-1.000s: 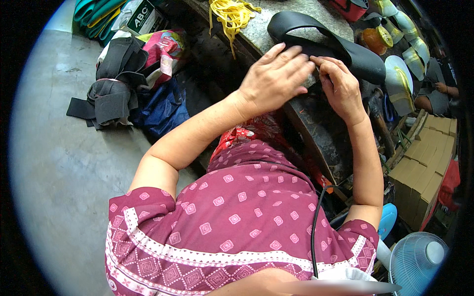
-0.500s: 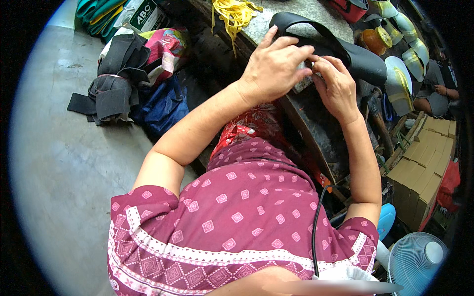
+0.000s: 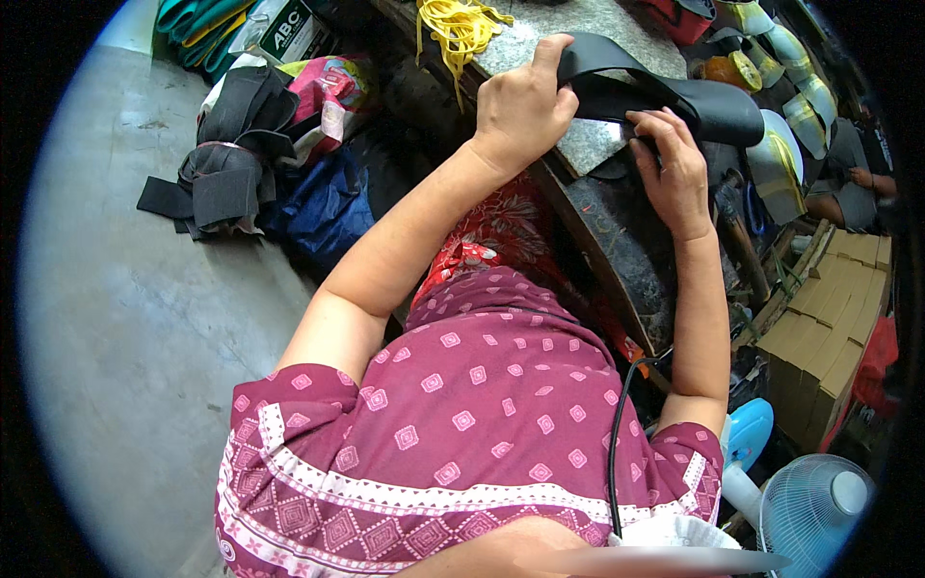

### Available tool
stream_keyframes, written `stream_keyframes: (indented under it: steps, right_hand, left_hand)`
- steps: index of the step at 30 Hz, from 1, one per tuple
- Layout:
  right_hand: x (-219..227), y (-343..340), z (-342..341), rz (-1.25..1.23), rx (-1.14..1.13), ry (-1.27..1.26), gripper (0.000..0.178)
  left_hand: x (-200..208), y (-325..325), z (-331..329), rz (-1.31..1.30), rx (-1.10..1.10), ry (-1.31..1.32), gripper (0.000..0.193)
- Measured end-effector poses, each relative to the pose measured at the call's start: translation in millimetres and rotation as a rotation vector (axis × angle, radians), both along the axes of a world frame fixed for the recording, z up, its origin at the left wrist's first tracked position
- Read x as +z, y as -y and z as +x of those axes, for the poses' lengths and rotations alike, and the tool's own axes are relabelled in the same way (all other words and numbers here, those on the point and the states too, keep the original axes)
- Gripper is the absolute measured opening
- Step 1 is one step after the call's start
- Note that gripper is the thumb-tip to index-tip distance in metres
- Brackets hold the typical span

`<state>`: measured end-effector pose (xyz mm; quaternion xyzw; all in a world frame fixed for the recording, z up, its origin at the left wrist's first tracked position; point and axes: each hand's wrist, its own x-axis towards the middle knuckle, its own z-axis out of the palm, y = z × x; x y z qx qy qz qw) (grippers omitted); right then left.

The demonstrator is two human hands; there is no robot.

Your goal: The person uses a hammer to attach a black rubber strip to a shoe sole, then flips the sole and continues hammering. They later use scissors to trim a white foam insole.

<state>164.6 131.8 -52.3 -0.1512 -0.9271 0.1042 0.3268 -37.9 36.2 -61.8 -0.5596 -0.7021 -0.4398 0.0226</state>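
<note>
A black sun visor (image 3: 718,108) with a curved brim and a loop-like band lies on its side over a grey stone slab. My left hand (image 3: 525,108) is closed round the left end of the band, its thumb side up against the black material. Below the visor's near edge is my right hand (image 3: 672,171), fingers bent and touching that edge. A gap shows between its thumb and index finger, with nothing visible in it. The stone slab (image 3: 590,146) sits on a dark wooden bench (image 3: 617,231).
Yellow cords (image 3: 458,34) hang over the bench's far left. Beyond the visor stand a yellow-topped jar (image 3: 737,72) and a row of pale visors (image 3: 776,159). Bundled dark strips (image 3: 226,164) rest on the floor at left. Cardboard boxes (image 3: 819,318) and a fan (image 3: 814,511) are at right.
My hands have moved apart from each other. The left one has closed on the band's end; the right has released its pinch and dropped slightly. The visor has shifted a little to the right.
</note>
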Motion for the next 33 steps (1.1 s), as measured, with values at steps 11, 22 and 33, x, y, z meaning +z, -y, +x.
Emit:
stream_keyframes:
  steps: [11,22,33]
  right_hand:
    - [-6.0,5.1,-2.5,-0.195,0.078,0.014,0.026]
    - [-2.4,9.4,-11.1,-0.109,0.004,-0.024,0.033]
    - [9.1,-25.3,-56.8,0.072,-0.314,0.344,0.03]
  left_hand:
    - [-3.2,-6.6,1.7,-0.01,0.102,-0.182,0.059]
    - [-6.0,-5.4,-1.7,-0.044,0.07,-0.128,0.054]
    - [-16.9,-5.1,1.7,0.055,0.037,-0.111,0.066]
